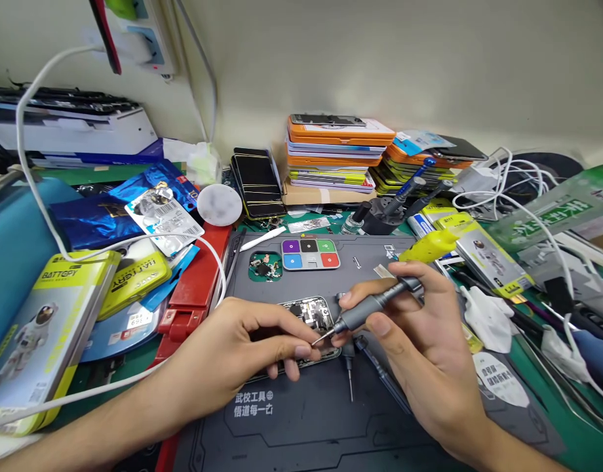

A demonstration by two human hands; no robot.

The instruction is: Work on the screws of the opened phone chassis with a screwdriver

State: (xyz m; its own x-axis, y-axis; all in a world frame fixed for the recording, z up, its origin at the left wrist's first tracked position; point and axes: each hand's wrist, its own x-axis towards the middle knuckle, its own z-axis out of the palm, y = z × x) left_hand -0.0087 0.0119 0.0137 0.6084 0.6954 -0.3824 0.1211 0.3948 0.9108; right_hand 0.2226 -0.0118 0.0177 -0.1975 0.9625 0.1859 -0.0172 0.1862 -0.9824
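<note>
Screwdriver point(368, 311), smooth, grey, tapered, pinched by right hand point(429, 347); left hand point(247, 337), grip pressed together beside slender metal tip point(323, 337).

"BATTERY" stands in capitals across the top of the large yellow-edged box point(40, 341) at left and again on the smaller yellow pack point(137, 280) beside it. The dark mat point(301, 436) carries two white lines: 武校工具, then one beginning 悟道每一. Characters on the green bottle point(560, 213) are too unclear to read.
</note>
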